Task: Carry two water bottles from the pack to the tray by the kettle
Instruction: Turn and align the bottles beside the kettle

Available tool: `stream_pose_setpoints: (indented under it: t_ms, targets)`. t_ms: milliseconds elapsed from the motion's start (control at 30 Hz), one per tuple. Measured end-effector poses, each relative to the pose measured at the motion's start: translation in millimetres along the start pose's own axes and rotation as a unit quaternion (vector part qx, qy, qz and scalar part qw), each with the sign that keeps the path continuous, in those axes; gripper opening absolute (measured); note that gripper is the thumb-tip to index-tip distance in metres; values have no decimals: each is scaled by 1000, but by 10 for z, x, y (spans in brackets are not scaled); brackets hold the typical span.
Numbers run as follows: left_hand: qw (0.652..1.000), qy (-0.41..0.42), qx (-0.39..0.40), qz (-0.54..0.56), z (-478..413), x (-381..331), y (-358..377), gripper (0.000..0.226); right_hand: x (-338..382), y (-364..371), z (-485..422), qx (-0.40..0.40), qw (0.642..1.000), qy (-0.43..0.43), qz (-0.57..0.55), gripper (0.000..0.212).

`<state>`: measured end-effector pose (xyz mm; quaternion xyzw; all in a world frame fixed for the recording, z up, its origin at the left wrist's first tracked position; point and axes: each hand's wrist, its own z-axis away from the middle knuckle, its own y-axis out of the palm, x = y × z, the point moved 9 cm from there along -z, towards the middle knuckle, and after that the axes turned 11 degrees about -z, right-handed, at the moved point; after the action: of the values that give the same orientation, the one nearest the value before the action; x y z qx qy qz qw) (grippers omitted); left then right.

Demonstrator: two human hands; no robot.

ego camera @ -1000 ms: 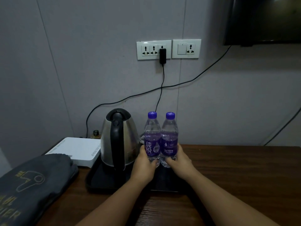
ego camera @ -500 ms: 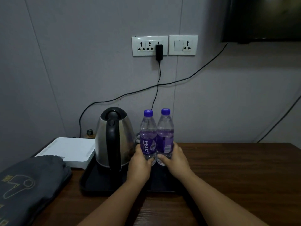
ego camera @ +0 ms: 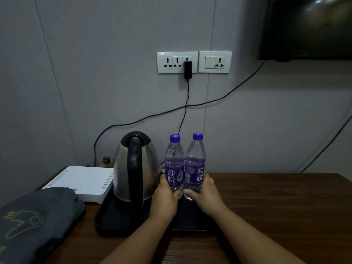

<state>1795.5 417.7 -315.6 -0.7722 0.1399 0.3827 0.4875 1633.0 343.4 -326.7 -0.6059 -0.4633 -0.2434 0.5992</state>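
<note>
A dark brown wooden bench (ego camera: 276,206) runs along a plain grey panelled wall (ego camera: 95,73), lit dimly. At far left a folded dark grey cloth bag (ego camera: 36,221) with a pale hairdryer outline lies on it, cut off by the frame edge. Behind it sits a flat white vented box (ego camera: 83,180). Next, a black rectangular plastic tray (ego camera: 114,220) carries a stainless steel kettle with black handle and lid (ego camera: 135,168). Just right of the kettle, two clear plastic water bottles stand upright on the tray, touching, each with a purple cap and purple label. The left hand (ego camera: 165,199) has its grip wrapped around the lower part of the left water bottle (ego camera: 174,162); the right hand (ego camera: 205,195) grips the right water bottle (ego camera: 196,161) likewise. Both bottle bases are hidden by fingers. Above, two white socket plates (ego camera: 194,62) hold a black plug (ego camera: 188,69); thin black cables (ego camera: 152,117) cross the wall. A dark wall-mounted screen (ego camera: 308,25) is cut off at top right.
</note>
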Motion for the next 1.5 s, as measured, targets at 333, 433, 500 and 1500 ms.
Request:
stream_pose_setpoints:
  t_ms: [333,433,500,1500]
  targets:
    - [1000,-2,0,-18,13,12,-7,60,-77,13,30,20,999,9,-39,87]
    - [1000,-4,-7,-25,19,7,-16,60,-118,-3,10,3,998,12,-57,83]
    - [999,-8,-12,-37,21,2,-23,61,-137,-11,0,-3,998,13,-65,83]
    - [996,-13,-45,-76,42,-37,-108,60,-153,-61,9,-39,999,-12,-33,72]
